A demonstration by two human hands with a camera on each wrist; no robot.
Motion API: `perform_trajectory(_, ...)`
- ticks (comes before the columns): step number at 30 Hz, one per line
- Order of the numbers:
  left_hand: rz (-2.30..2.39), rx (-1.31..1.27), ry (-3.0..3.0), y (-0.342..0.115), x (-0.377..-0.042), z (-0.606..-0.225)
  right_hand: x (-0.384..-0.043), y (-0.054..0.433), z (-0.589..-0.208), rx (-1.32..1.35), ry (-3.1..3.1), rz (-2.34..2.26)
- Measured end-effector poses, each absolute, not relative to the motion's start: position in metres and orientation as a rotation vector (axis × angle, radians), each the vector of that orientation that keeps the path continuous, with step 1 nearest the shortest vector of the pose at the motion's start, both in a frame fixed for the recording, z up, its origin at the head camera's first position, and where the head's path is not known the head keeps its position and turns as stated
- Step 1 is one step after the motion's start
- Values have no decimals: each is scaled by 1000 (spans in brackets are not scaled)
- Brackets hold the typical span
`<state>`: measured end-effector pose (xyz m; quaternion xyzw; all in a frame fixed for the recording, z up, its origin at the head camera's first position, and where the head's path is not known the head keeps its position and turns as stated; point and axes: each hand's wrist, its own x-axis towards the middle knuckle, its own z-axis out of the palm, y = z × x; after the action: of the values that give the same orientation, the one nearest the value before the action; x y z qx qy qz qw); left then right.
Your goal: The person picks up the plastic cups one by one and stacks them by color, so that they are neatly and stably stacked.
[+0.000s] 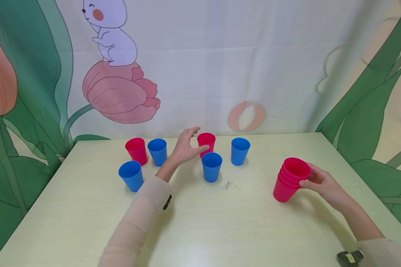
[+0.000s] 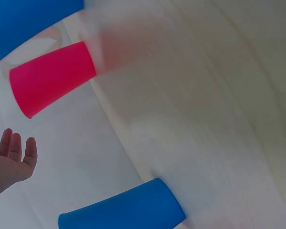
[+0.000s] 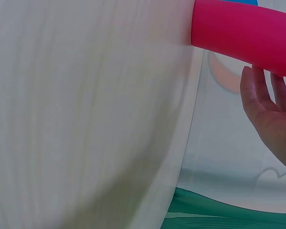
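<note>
At the back of the table, my left hand (image 1: 185,148) reaches beside a red cup (image 1: 205,139), its fingers spread and thumb in front of the cup. The left wrist view shows the palm of that left hand (image 2: 13,162) apart from the red cup (image 2: 52,80), holding nothing. A blue cup (image 1: 211,168) stands just in front of this red one. On the right, my right hand (image 1: 324,185) grips a stack of nested red cups (image 1: 285,187) near the rims, thumb on the near side. In the right wrist view the fingers (image 3: 260,88) touch the side of the stack.
Left of my left hand stand a red cup (image 1: 137,152), a blue cup (image 1: 157,152) and a nearer blue cup (image 1: 132,176). Another blue cup (image 1: 240,152) stands right of centre. Behind the pale table (image 1: 220,230) hangs a printed curtain (image 1: 194,74).
</note>
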<state>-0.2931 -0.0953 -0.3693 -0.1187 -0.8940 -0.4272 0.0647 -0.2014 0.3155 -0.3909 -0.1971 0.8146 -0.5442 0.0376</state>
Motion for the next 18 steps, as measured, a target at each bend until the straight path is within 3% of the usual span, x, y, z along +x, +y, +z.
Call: perform_trajectory(18,-1312,-276,-2826,-95,-326,-389,-202,317,-393,-623,2466,-1712)
